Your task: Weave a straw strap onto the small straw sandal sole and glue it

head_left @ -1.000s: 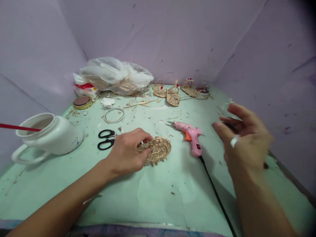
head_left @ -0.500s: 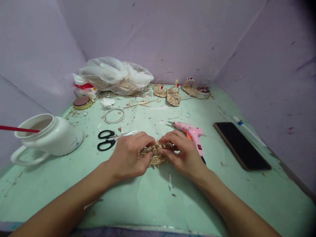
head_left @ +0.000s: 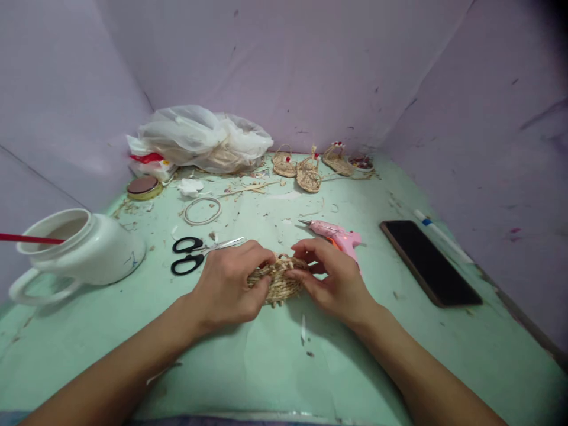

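A small woven straw piece [head_left: 280,286], tan with a braided surface, is held just above the green table between both hands. My left hand [head_left: 236,284] is closed on its left side, thumb in front and fingers behind. My right hand [head_left: 335,278] pinches the right part of its upper edge, the thumb against the front and the fingers curled over the back. Black-handled scissors [head_left: 189,264] lie beside my left hand, their blades partly hidden behind it. Just behind my right hand is a pink glue gun [head_left: 335,232], its handle mostly covered.
A white pot [head_left: 109,251] with a red stick [head_left: 31,238] stands left. A phone [head_left: 428,260] and a pen [head_left: 444,236] lie right. Behind are a tape ring [head_left: 203,223], a plastic bag [head_left: 199,133], a round tin [head_left: 144,187] and small woven slippers [head_left: 308,177].
My right fingers have loosened and shifted slightly along the woven piece's upper edge, and more of it shows. My left hand keeps its grip. The view has moved slightly.
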`<state>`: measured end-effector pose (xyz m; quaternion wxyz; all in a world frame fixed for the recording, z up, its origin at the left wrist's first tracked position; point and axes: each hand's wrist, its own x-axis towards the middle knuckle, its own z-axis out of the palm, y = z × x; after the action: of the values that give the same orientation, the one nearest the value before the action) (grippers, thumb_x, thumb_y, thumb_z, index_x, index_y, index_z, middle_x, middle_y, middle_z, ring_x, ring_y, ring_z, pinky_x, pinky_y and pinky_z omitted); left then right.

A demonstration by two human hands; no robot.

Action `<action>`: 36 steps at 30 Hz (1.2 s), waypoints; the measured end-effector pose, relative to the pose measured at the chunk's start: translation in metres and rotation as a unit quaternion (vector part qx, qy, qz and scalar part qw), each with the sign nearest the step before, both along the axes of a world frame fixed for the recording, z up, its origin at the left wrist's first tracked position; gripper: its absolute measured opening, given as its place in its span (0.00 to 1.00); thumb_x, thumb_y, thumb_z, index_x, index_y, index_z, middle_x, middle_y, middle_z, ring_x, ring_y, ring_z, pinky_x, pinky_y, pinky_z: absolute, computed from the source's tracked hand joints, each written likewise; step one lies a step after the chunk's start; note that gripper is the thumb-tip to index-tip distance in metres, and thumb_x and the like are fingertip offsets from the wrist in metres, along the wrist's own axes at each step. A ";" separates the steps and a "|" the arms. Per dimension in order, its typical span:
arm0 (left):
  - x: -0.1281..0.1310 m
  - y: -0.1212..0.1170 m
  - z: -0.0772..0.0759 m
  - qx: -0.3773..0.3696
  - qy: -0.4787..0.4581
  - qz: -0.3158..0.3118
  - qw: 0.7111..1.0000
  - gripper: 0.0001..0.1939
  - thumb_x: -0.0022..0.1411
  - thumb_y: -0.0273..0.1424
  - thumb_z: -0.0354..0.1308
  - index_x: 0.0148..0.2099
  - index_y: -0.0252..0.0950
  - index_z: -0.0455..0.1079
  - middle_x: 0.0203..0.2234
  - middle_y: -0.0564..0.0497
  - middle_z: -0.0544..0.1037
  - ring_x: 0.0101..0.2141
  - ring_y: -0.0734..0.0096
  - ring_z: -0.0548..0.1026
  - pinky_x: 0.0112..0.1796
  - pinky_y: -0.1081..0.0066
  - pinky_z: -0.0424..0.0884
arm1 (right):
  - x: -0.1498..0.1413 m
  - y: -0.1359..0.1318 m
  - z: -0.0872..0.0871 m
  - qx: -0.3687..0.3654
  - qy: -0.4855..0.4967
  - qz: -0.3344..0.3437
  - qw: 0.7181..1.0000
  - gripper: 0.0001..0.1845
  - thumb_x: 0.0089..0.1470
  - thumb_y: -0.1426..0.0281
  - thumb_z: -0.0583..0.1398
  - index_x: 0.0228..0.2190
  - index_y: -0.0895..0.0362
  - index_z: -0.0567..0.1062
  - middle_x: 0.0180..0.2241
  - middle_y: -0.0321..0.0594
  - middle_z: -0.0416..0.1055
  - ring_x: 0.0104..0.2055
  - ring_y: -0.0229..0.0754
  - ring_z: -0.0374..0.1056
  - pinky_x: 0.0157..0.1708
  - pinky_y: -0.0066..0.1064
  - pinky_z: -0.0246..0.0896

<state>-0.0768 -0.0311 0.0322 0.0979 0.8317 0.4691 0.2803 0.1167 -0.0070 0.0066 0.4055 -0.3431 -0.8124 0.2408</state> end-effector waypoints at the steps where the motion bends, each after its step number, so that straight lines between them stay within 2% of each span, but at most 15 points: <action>1: 0.000 0.000 0.000 0.001 -0.001 -0.001 1.000 0.07 0.49 0.24 0.54 0.34 0.34 0.68 0.26 0.52 0.73 0.27 0.72 0.69 0.27 0.72 0.61 | 0.001 0.000 0.001 -0.014 0.002 -0.006 1.000 0.12 0.49 0.74 0.61 0.37 0.55 0.67 0.32 0.39 0.66 0.32 0.38 0.64 0.28 0.28 0.65; 4: -0.001 -0.001 0.000 0.008 -0.003 -0.008 1.000 0.07 0.50 0.24 0.54 0.35 0.34 0.68 0.26 0.51 0.73 0.27 0.71 0.69 0.28 0.72 0.61 | 0.002 -0.001 0.003 -0.034 -0.010 0.003 0.999 0.08 0.48 0.74 0.61 0.33 0.55 0.68 0.31 0.39 0.65 0.32 0.38 0.64 0.26 0.26 0.64; 10: 0.000 -0.002 0.001 0.018 -0.002 -0.018 1.000 0.07 0.50 0.24 0.54 0.34 0.34 0.68 0.26 0.51 0.73 0.26 0.72 0.68 0.27 0.72 0.60 | 0.003 -0.002 0.004 -0.065 -0.009 -0.002 0.998 0.08 0.46 0.76 0.62 0.31 0.56 0.69 0.28 0.35 0.68 0.28 0.35 0.63 0.27 0.27 0.61; 15: 0.000 -0.001 -0.001 0.026 -0.002 -0.021 0.999 0.07 0.50 0.24 0.53 0.34 0.34 0.69 0.26 0.51 0.73 0.26 0.72 0.68 0.27 0.72 0.60 | 0.001 -0.002 0.004 -0.057 0.002 -0.002 0.998 0.07 0.45 0.80 0.60 0.27 0.57 0.69 0.25 0.35 0.66 0.27 0.35 0.62 0.26 0.27 0.58; 19: 0.002 -0.001 -0.003 0.023 -0.002 -0.021 1.000 0.07 0.50 0.24 0.53 0.34 0.34 0.69 0.26 0.52 0.72 0.26 0.73 0.68 0.27 0.72 0.60 | 0.001 -0.003 0.002 -0.044 0.001 -0.001 0.999 0.07 0.45 0.80 0.59 0.27 0.57 0.70 0.26 0.36 0.67 0.27 0.35 0.63 0.27 0.27 0.58; 22: 0.002 -0.001 0.000 0.004 -0.001 -0.019 1.000 0.07 0.50 0.24 0.53 0.34 0.34 0.69 0.26 0.51 0.73 0.26 0.72 0.68 0.27 0.72 0.60 | 0.001 -0.004 0.001 -0.075 0.004 -0.010 0.997 0.07 0.47 0.77 0.59 0.31 0.56 0.70 0.28 0.36 0.68 0.29 0.37 0.64 0.28 0.29 0.60; 25: -0.003 0.001 0.007 -0.057 0.003 -0.008 0.998 0.11 0.51 0.26 0.54 0.40 0.35 0.69 0.30 0.51 0.74 0.28 0.72 0.69 0.29 0.72 0.62 | 0.002 -0.004 -0.001 -0.127 0.021 -0.012 0.992 0.09 0.49 0.75 0.58 0.35 0.55 0.70 0.30 0.37 0.70 0.31 0.38 0.66 0.30 0.30 0.62; 29: -0.018 0.008 0.020 -0.177 -0.023 0.050 0.983 0.25 0.51 0.34 0.58 0.52 0.38 0.63 0.37 0.50 0.74 0.30 0.70 0.71 0.32 0.71 0.65 | 0.002 0.000 -0.002 -0.220 0.078 -0.019 0.972 0.05 0.49 0.73 0.58 0.32 0.54 0.71 0.31 0.35 0.69 0.30 0.37 0.65 0.27 0.28 0.63; 32: -0.028 0.013 0.024 -0.273 -0.077 0.044 0.958 0.26 0.48 0.39 0.61 0.49 0.38 0.66 0.37 0.50 0.74 0.33 0.67 0.72 0.34 0.71 0.66 | 0.001 0.001 -0.001 -0.281 0.113 -0.008 0.953 0.04 0.49 0.72 0.59 0.31 0.54 0.70 0.29 0.34 0.67 0.28 0.35 0.64 0.25 0.26 0.63; 36: -0.037 0.015 0.023 -0.375 -0.182 0.019 0.909 0.26 0.47 0.44 0.60 0.46 0.35 0.67 0.31 0.50 0.75 0.32 0.66 0.72 0.31 0.72 0.66 | 0.000 0.000 0.002 -0.319 0.144 -0.010 0.937 0.05 0.47 0.70 0.60 0.30 0.55 0.69 0.27 0.33 0.66 0.25 0.34 0.63 0.23 0.26 0.63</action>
<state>-0.1138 -0.0156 0.0556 0.4814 0.6593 0.5289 0.2321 0.1164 -0.0066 0.0083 0.3895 -0.4247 -0.6223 0.5298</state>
